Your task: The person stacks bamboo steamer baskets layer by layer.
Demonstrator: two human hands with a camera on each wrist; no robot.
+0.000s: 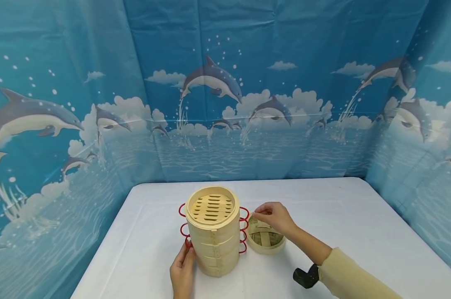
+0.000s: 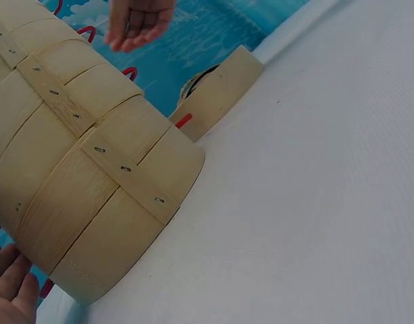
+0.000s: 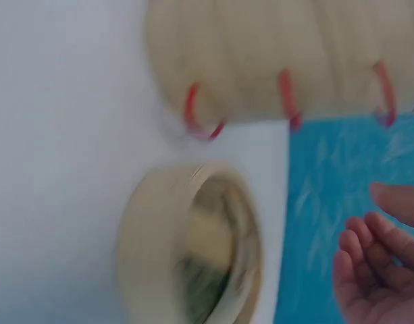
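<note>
A tall stack of bamboo steamer baskets [image 1: 215, 245] stands upright on the table, with red loop handles [image 1: 244, 236] down both sides. Its top basket shows a slatted base inside the rim. My left hand [image 1: 182, 270] touches the stack's lower left side near a red loop; the left wrist view shows its fingers [image 2: 14, 273] against the bamboo. To the right of the stack lies the round bamboo steamer lid [image 1: 264, 238], with a woven top and a strap across it. Above this lid hovers my right hand [image 1: 275, 218], fingers loosely bent and holding nothing.
A white cloth covers the table [image 1: 334, 216]. Blue dolphin-print curtains [image 1: 225, 145] enclose the back and sides. A black device [image 1: 305, 277] sits at my right wrist.
</note>
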